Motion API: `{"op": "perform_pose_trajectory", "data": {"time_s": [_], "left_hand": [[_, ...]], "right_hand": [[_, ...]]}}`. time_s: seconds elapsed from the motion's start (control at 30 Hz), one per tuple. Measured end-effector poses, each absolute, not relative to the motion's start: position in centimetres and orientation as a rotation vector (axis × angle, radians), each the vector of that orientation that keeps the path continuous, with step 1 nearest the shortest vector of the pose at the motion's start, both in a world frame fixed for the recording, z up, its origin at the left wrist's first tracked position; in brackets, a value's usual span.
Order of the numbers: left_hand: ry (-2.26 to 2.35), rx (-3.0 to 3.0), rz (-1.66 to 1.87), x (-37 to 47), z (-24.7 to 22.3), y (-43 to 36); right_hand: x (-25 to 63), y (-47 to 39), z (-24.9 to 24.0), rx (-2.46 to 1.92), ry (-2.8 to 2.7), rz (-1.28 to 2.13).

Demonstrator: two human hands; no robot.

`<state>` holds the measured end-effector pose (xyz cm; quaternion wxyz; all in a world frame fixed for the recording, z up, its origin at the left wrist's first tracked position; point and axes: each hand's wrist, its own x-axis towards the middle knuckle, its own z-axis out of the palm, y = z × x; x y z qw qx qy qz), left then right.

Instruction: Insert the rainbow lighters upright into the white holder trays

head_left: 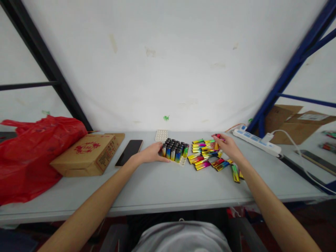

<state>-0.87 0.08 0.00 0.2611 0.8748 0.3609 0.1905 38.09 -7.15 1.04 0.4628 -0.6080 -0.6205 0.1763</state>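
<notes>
My left hand point(152, 153) grips the left side of a white tray point(183, 161), with thumb and fingers around the standing rows. Several shiny lighters point(173, 154) with black tops stand upright in it, in blue, yellow and green tones; slots at its front right corner hold none. To the right, my right hand point(228, 144) pinches a red lighter point(217, 137) by its top end, held upright over a loose heap. That heap of metallic gold, pink, red and blue lighters point(201, 164) lies flat on the table between the tray and my right forearm.
A second white slotted tray point(161, 135) lies behind, near the wall. On the left are a phone point(129, 153), a cardboard box point(86, 154) and a red plastic bag point(31, 157). A white power strip point(257, 141) with a cable and an opened carton point(286, 122) are at right.
</notes>
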Motion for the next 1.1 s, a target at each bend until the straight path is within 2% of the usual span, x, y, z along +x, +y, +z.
{"op": "perform_pose_trajectory", "data": {"time_s": [0.1,0.23,0.57,1.1], "left_hand": [[0.975,2.367,0.509,-0.9,0.0,0.1],[0.949,2.393,0.502,-0.8,0.3,-0.1],[0.994,2.428,0.576,-0.1,-0.1,-0.7],[0.943,2.416,0.518,-0.1,0.2,-0.3]], "right_hand": [[34.0,-7.0,2.7,-1.242,-1.497,0.759],[28.7,-6.8,3.7,-1.117,-1.509,0.987],[25.5,-7.1,-0.3,-1.237,-1.483,0.644],[25.0,-7.6,-0.7,-1.325,-1.598,0.424]]}}
